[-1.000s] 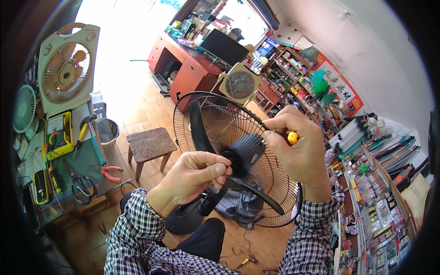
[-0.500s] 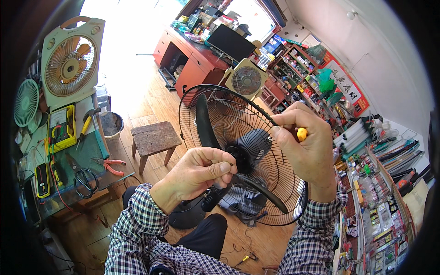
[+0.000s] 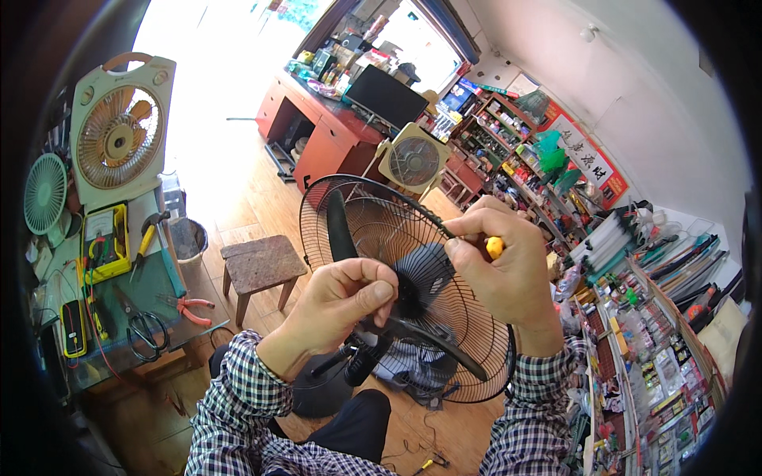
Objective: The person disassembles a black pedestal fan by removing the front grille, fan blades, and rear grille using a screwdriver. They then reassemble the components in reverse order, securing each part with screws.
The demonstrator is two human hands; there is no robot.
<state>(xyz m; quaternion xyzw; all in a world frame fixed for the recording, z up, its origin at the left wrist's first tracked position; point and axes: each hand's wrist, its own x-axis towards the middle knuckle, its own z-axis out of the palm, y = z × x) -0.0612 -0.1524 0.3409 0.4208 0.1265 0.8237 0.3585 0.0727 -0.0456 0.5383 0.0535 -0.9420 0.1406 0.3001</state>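
A black standing fan without its front guard tilts in front of me, its dark blades [image 3: 340, 226] bare and its wire rear guard [image 3: 490, 341] behind them. Just before the fan's hub [image 3: 408, 295], my left hand [image 3: 337, 305] is closed in a pinch; whatever its fingertips hold is too small to make out. At the guard's upper right rim, my right hand [image 3: 508, 274] has thumb and forefinger pressed together. Its curled fingers also grip a yellow-handled tool [image 3: 494, 247], of which only the rounded end shows. The fan's round base [image 3: 321, 394] rests on the floor.
On the left, a workbench [image 3: 103, 349] carries pliers [image 3: 190, 308], scissors [image 3: 147, 333], a hammer [image 3: 151, 226] and a box fan [image 3: 119, 135]. A wooden stool [image 3: 262, 260] stands beyond the fan. Shelves of small packaged parts [image 3: 663, 373] line the right side.
The whole view has shifted a little, so the fan and both hands sit slightly further left and lower. Both hands keep their closed grips near the hub and the rim.
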